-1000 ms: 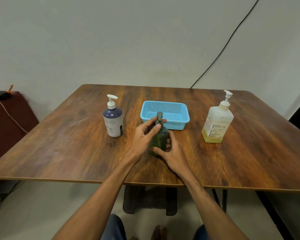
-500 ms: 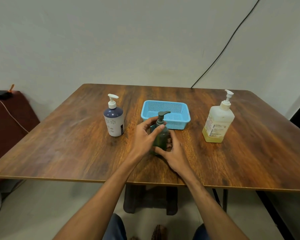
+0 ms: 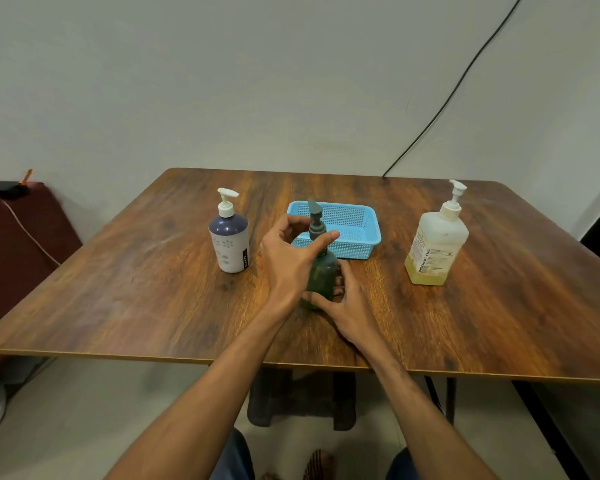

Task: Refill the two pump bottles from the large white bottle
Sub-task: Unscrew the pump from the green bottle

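- Green pump bottle [image 3: 322, 271] stands upright at the centre of the frame, on the wooden bench [image 3: 136, 289], just in front of the blue basket [image 3: 361, 245].
- Left hand [image 3: 288, 258] is up top: its fingers [image 3: 288, 221] and thumb curl round the grey pump collar at the neck.
- Right hand [image 3: 350, 306] is down low, thumb across the front of the base and fingers wrapped round the right side, gripping the body.
- The pump head pokes up above the left hand, against the basket behind.
- Left of centre, the white-and-navy pump bottle [image 3: 229, 242] stands upright with its pump on, apart from both hands.
- On the right of the frame, the large white bottle [image 3: 435, 244] stands upright, pump fitted, with yellowish liquid low inside.
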{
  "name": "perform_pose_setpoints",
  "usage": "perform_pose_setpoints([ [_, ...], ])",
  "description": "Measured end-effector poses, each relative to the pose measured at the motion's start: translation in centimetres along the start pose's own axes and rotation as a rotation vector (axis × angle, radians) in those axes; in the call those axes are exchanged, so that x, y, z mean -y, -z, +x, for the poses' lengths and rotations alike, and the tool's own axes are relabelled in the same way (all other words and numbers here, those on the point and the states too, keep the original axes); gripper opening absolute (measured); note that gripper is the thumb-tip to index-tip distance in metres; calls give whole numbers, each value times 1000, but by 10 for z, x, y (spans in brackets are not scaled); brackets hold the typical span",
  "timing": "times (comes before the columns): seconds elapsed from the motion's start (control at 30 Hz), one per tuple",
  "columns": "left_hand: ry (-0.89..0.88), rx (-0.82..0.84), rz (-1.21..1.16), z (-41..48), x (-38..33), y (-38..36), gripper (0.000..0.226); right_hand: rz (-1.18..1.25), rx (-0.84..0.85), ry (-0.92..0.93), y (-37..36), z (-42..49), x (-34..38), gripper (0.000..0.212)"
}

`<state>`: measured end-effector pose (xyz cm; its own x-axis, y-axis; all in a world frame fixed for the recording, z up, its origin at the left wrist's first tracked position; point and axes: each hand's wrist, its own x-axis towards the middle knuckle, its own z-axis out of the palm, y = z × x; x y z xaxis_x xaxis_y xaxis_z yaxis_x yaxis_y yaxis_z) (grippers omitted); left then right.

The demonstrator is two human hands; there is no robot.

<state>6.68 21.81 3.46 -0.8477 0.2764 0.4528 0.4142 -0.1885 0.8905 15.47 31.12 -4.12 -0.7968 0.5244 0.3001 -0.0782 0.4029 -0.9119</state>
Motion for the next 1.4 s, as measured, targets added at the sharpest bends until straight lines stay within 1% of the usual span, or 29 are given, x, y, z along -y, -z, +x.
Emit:
perform_pose_setpoints([
  [0.1,5,-28,-46,7,-12,5,37,-3,2,9,1,0,1,75],
  [0.27,1,-108,-248,11,-44,23,32,-22,1,1,1,1,-1,76],
  [0.47,-51,-241,-350,14,-63,47,42,-18,12,3,1,0,2,73],
  [0.53,-77,-262,-311,12,-60,52,39,-20,14,-7,2,0,1,73],
  [0.63,-104,-217,-168,2,-40,56,33,-14,15,-17,2,-1,2,75],
  [0.73,-80,-184,9,-13,-5,62,33,-16,14,-16,0,-3,3,73],
  [0.83,-69,-128,133,-26,25,69,30,-24,10,-18,1,-3,4,71],
  [0.97,-36,-84,310,-40,46,78,24,-39,7,-22,1,-1,0,76],
  [1.13,33,-55,407,-47,58,83,26,-40,12,-22,1,-2,0,75],
  [1.27,32,0,452,-49,60,85,29,-48,8,-21,1,-2,0,79],
  [1.4,42,24,472,-48,64,86,28,-42,10,-27,1,-3,2,76],
])
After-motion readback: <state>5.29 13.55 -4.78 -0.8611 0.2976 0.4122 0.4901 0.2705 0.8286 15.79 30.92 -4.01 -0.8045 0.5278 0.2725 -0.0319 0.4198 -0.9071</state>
